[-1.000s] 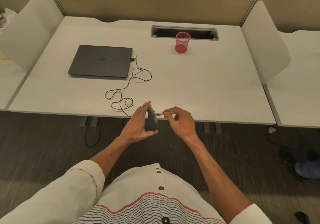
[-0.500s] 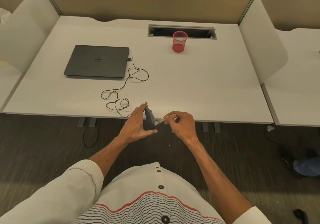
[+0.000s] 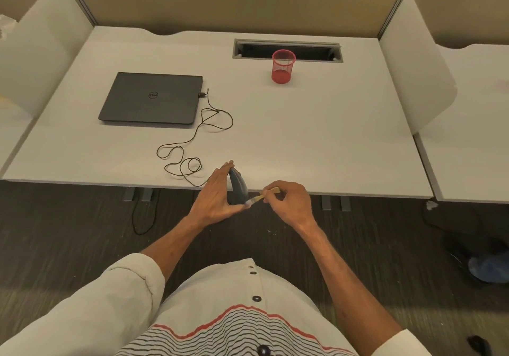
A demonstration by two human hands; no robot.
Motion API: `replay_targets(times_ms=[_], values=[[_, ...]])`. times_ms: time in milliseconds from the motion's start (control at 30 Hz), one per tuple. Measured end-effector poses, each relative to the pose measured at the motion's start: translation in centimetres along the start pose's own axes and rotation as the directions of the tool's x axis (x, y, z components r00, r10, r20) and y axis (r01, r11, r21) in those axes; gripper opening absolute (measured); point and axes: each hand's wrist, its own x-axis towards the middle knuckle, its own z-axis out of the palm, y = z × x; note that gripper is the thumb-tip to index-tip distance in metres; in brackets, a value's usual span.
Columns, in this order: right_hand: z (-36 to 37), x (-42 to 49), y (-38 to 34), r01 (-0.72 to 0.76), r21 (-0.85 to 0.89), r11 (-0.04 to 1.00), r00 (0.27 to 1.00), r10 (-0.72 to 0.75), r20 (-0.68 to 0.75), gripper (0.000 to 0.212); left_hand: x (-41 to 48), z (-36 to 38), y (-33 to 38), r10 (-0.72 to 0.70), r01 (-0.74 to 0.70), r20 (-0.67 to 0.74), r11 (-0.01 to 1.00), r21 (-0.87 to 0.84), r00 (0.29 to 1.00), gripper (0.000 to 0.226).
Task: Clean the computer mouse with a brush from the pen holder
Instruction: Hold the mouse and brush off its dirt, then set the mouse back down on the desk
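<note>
A dark grey computer mouse (image 3: 238, 187) stands on edge at the desk's front edge, held by my left hand (image 3: 215, 198) between fingertips on top and thumb below. My right hand (image 3: 289, 201) pinches a small brush (image 3: 261, 197) with a pale wooden handle. Its light bristle tip touches the lower right side of the mouse near my left thumb. The mouse's thin black cable (image 3: 192, 146) loops across the white desk (image 3: 303, 135) to the laptop. The red mesh pen holder (image 3: 283, 66) stands upright at the back centre, with nothing visible in it.
A shut dark laptop (image 3: 151, 98) lies at the back left. A cable slot (image 3: 287, 50) opens in the desk behind the pen holder. White side dividers (image 3: 413, 61) flank the desk. Dark carpet (image 3: 82, 231) lies below, with a shoe (image 3: 487, 269) at the right.
The brush tip has slid down the mouse's side, from its upper part to near my left thumb. My left hand keeps the mouse in the same place.
</note>
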Motion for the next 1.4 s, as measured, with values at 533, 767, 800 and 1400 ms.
replay_targets(times_ms=[533, 767, 800, 1400], values=[[-3.5, 3.8, 0.6, -0.441, 0.526, 0.727, 0.891, 0.424, 0.16, 0.018, 2.6, 1.1, 4.5, 0.103, -0.103, -0.116, 0.995, 0.01, 0.988, 0.129], [-3.6, 7.2, -0.1, -0.51, 0.504, 0.697, 0.854, 0.482, 0.197, 0.026, 5.7, 0.2, 5.8, 0.109, -0.109, -0.139, 0.994, 0.004, 0.984, 0.13], [-3.6, 7.9, -0.2, -0.514, 0.504, 0.695, 0.851, 0.486, 0.199, 0.027, 6.3, -0.1, 5.8, 0.114, -0.114, -0.141, 0.993, 0.01, 0.983, 0.13], [-1.2, 22.1, -2.7, -0.468, 0.394, 0.791, 0.875, 0.354, 0.329, 0.055, 18.7, -6.9, 2.0, 0.225, -0.231, -0.103, 0.972, -0.046, 0.969, 0.13]])
